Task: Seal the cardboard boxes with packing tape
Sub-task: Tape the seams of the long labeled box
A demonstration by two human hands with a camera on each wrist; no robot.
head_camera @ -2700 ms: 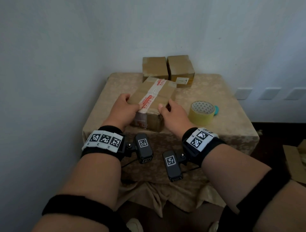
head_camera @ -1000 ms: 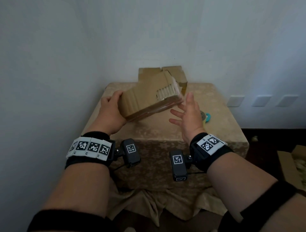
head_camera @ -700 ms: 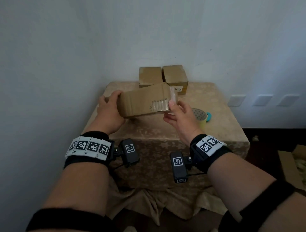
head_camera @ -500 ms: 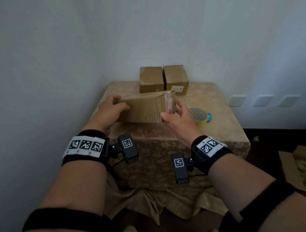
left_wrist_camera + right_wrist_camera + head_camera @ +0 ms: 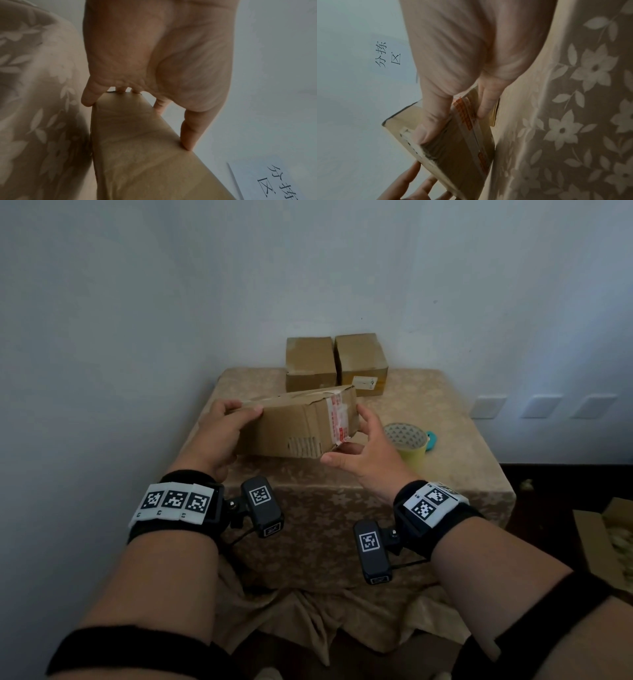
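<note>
— Head view: where is the box?

— Over the near left part of the table, held between both hands. One long side faces the camera, and the end with white tape printed in red points right. I can't tell whether its underside touches the cloth.

— What is the left hand doing?

— It grips the box's left end. The fingers curl over the top edge; the left wrist view shows the thumb pressed on one edge and the fingertips hooked over the far corner.

— And the right hand?

— It holds the taped end. The thumb lies along the lower front corner, and the fingers reach up the end face. The right wrist view has the thumb flat on the cardboard and a finger on the red-printed tape.

— Anything else on the table?

— A yellow tape roll stands just right of the right hand, with a small teal thing touching its far side. Two closed boxes sit side by side at the back edge against the wall; the right one carries a white label.

— And off the table?

— An open carton sits on the floor at the right.
</note>
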